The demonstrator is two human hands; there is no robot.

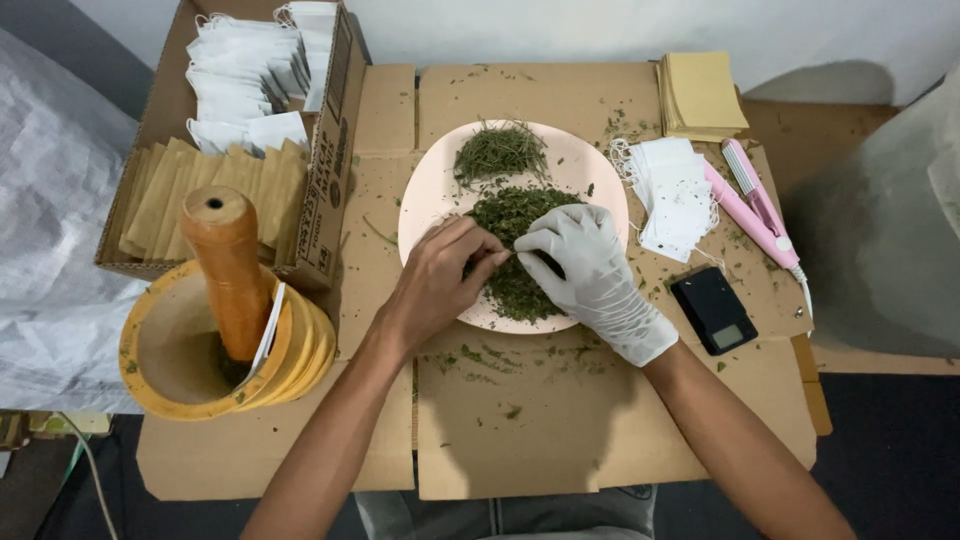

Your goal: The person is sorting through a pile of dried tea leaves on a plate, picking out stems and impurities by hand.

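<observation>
Two hands work in the dried green herbs on one pink plate.

The pink plate carries two heaps: a loose herb pile at its far side and the crushed herbs at its near side. The bare left hand and the gloved right hand meet over the crushed herbs, fingertips pressed together, pinching a small bit between them. Left of the plate stand one wooden mortar with one pestle and one cardboard box. Right of the plate lie one stack of white bags, one pink sealer and one black scale. Near the plate's front edge the cardboard-covered desk lies open.
</observation>
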